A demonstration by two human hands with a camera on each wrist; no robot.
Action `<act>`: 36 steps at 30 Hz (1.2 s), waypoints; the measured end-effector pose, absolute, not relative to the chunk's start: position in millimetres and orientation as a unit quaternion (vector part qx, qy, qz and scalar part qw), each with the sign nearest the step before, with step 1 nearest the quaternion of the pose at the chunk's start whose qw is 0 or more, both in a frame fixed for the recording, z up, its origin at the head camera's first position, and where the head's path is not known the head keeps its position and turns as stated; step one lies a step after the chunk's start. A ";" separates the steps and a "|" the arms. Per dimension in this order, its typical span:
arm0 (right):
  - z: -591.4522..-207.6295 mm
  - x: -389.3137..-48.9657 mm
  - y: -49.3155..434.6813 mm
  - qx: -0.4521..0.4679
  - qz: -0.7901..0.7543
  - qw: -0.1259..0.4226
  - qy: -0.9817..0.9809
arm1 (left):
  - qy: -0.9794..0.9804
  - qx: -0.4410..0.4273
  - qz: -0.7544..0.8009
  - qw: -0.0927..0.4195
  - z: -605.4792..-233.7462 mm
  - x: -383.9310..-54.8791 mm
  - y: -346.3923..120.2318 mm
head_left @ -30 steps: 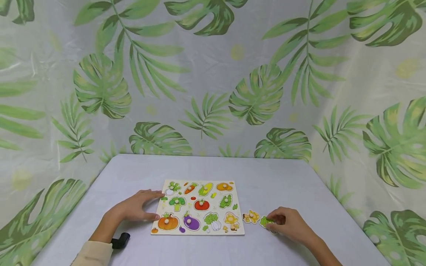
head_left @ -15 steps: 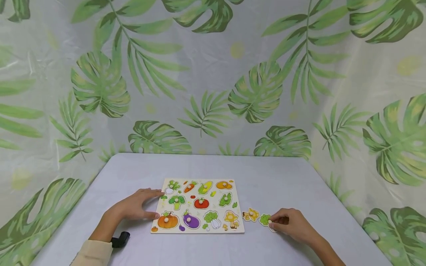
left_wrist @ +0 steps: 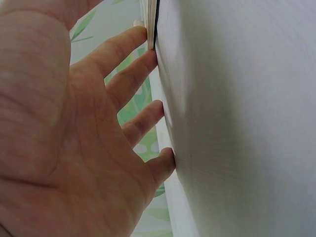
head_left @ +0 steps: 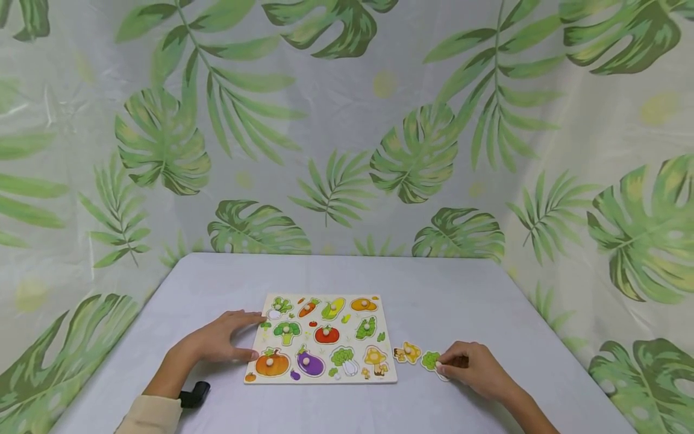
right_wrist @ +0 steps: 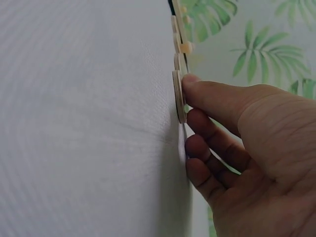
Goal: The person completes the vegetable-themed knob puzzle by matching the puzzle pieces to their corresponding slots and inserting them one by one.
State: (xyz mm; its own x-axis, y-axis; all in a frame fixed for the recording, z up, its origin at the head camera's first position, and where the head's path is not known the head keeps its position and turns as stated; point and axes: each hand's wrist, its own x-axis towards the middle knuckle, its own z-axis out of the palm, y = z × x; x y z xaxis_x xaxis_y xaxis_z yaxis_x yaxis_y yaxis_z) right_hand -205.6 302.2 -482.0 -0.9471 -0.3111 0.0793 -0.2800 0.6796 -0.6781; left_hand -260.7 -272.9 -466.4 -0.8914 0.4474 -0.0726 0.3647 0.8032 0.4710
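A wooden vegetable puzzle board (head_left: 347, 330) lies flat on the white table. My left hand (head_left: 228, 337) rests at its left edge, fingers spread, fingertips and thumb at the edge; in the left wrist view, fingers (left_wrist: 131, 74) reach the board's side. To the right, my right hand (head_left: 470, 369) pinches a green leafy bok choy piece (head_left: 431, 360) by its knob, thumb and index finger together. In the right wrist view that piece (right_wrist: 178, 96) is seen edge-on, low at the table. Beside it lies a yellow mushroom piece (head_left: 410, 352). The board's bok choy and mushroom spots show no knobs.
Other knobbed pieces sit in the board, such as a tomato (head_left: 327, 334), an eggplant (head_left: 310, 363) and a pumpkin (head_left: 271, 363). The table (head_left: 444, 289) is covered in white cloth. A leaf-patterned curtain (head_left: 347, 150) stands behind and at both sides.
My right hand has shifted slightly right and its fingers have settled on the knob, so more of the bok choy piece shows. The left hand and the board stay in place.
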 end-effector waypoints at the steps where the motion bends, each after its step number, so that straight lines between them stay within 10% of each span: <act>1: -482.1 -205.4 302.1 -0.159 -0.363 0.018 0.918 | 0.945 0.215 0.228 0.090 -467.0 -260.7 -273.1; 36: -458.3 -223.2 254.1 -0.187 -0.348 -0.051 0.917 | 0.948 0.213 0.219 0.092 -466.7 -260.9 -272.8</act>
